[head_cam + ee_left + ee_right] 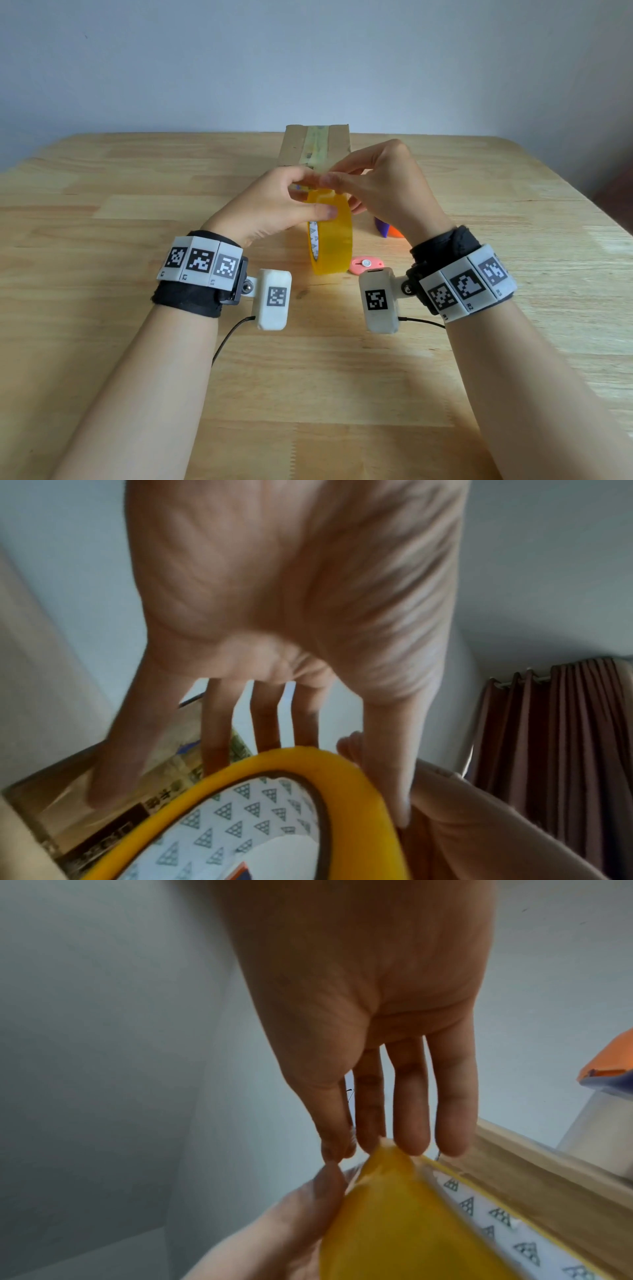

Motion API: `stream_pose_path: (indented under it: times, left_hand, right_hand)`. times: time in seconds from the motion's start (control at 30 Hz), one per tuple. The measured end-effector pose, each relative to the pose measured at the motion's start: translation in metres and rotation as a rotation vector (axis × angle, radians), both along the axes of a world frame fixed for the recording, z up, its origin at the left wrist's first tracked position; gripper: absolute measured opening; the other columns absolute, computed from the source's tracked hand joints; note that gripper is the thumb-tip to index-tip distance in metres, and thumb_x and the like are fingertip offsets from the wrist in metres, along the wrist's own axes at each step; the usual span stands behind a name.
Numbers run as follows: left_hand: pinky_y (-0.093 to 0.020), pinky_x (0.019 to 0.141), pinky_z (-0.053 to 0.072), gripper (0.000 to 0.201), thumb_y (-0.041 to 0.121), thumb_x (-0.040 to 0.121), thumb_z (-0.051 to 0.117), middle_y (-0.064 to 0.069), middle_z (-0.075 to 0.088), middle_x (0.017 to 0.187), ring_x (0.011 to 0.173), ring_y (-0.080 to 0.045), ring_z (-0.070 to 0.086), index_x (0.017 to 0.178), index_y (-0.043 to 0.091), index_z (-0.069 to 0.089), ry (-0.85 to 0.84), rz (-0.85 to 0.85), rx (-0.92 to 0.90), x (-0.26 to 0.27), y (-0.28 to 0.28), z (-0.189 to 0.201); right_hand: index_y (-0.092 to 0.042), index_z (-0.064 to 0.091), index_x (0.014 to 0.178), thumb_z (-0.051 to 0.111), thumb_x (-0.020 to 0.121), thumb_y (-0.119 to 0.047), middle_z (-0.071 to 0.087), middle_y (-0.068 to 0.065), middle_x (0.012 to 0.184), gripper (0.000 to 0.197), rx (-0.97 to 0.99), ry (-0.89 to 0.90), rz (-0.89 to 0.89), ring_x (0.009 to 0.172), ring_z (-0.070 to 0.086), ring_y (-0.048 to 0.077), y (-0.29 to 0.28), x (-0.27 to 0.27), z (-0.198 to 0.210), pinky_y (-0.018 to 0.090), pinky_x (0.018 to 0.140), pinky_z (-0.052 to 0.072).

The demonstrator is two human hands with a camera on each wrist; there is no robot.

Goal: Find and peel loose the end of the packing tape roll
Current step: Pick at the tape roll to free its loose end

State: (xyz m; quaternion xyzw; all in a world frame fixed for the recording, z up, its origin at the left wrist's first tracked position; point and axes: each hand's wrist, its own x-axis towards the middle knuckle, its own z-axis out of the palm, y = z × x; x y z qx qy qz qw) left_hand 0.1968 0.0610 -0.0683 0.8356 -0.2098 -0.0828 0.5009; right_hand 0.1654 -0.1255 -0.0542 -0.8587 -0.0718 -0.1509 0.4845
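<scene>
Tape roll held on edge over the table, both hands working at its top.

The left hand (274,202) grips the packing tape roll (331,236) from the side, thumb across the outer face and fingers (215,731) over the rim; this probably steadies the roll while leaving its upper arc exposed. The right hand (383,185) comes in from the other side, fingertips (411,1139) together on the top edge, apparently probing for the tape end. No loose end is visible. The roll stands upright just above the wooden table (137,342), in front of a taped cardboard box (317,144), with a pink utility knife (366,264) beside it. The tape is translucent yellow-orange; the white core liner carries a triangle pattern.
</scene>
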Motion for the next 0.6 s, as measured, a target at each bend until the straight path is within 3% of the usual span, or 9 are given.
stream_pose_path:
  times: [0.03, 0.13, 0.2, 0.37, 0.43, 0.53, 0.6]
  left_hand:
    - [-0.039, 0.092, 0.059, 0.036, 0.030, 0.080, 0.085, 0.012, 0.074, 0.109, 0.108, -0.009, 0.071, 0.113, 0.031, 0.070, 0.013, -0.007, -0.033, 0.001, -0.001, -0.003]
    - [-0.051, 0.093, 0.059, 0.042, 0.039, 0.073, 0.083, 0.007, 0.076, 0.118, 0.114, -0.015, 0.070, 0.113, 0.034, 0.072, 0.061, -0.034, -0.090, 0.002, -0.002, -0.009]
    - [-0.054, 0.090, 0.060, 0.050, 0.043, 0.073, 0.080, 0.008, 0.073, 0.124, 0.116, -0.016, 0.069, 0.120, 0.033, 0.071, 0.093, -0.041, -0.108, 0.001, -0.003, -0.012]
    - [-0.057, 0.085, 0.061, 0.053, 0.050, 0.077, 0.076, 0.010, 0.071, 0.128, 0.118, -0.015, 0.068, 0.127, 0.033, 0.069, 0.113, -0.040, -0.124, 0.000, -0.008, -0.016]
    - [-0.056, 0.083, 0.062, 0.051, 0.053, 0.077, 0.074, 0.012, 0.071, 0.128, 0.119, -0.015, 0.067, 0.125, 0.035, 0.069, 0.104, -0.026, -0.099, 0.001, -0.009, -0.016]
    - [-0.054, 0.080, 0.063, 0.049, 0.056, 0.078, 0.072, 0.013, 0.069, 0.129, 0.116, -0.011, 0.067, 0.123, 0.038, 0.069, 0.090, -0.016, -0.060, 0.001, -0.009, -0.016]
    - [-0.052, 0.078, 0.064, 0.046, 0.058, 0.079, 0.071, 0.013, 0.069, 0.128, 0.113, -0.008, 0.069, 0.121, 0.040, 0.069, 0.083, -0.002, -0.034, 0.002, -0.010, -0.016]
  right_hand:
    - [-0.021, 0.081, 0.079, 0.084, 0.086, -0.025, 0.073, -0.011, 0.064, 0.008, -0.003, -0.004, -0.009, 0.056, 0.072, 0.016, -0.001, 0.002, -0.001, 0.032, 0.058, 0.063]
    - [-0.015, 0.082, 0.086, 0.086, 0.084, -0.029, 0.069, -0.013, 0.079, 0.015, -0.064, -0.039, -0.042, 0.056, 0.060, -0.010, -0.003, 0.008, -0.006, 0.008, 0.054, 0.042]
    - [-0.012, 0.083, 0.089, 0.086, 0.084, -0.029, 0.067, -0.013, 0.084, 0.018, -0.060, -0.054, -0.042, 0.060, 0.058, -0.013, -0.004, 0.011, -0.008, 0.006, 0.058, 0.040]
    - [-0.008, 0.083, 0.088, 0.082, 0.088, -0.022, 0.066, -0.007, 0.086, 0.014, -0.042, -0.064, -0.007, 0.058, 0.057, 0.002, -0.006, 0.008, -0.007, 0.011, 0.045, 0.040]
    - [-0.008, 0.083, 0.087, 0.082, 0.088, -0.020, 0.066, -0.005, 0.086, 0.012, -0.036, -0.070, 0.013, 0.059, 0.057, 0.003, -0.005, 0.007, -0.007, 0.012, 0.049, 0.039]
    - [-0.008, 0.083, 0.085, 0.083, 0.087, -0.019, 0.067, -0.005, 0.083, 0.011, -0.022, -0.090, 0.031, 0.071, 0.067, 0.018, -0.003, 0.007, -0.008, 0.030, 0.058, 0.049]
    - [-0.008, 0.084, 0.086, 0.082, 0.087, -0.019, 0.068, -0.004, 0.082, 0.011, -0.007, -0.093, 0.039, 0.077, 0.068, 0.024, -0.001, 0.007, -0.007, 0.034, 0.063, 0.050]
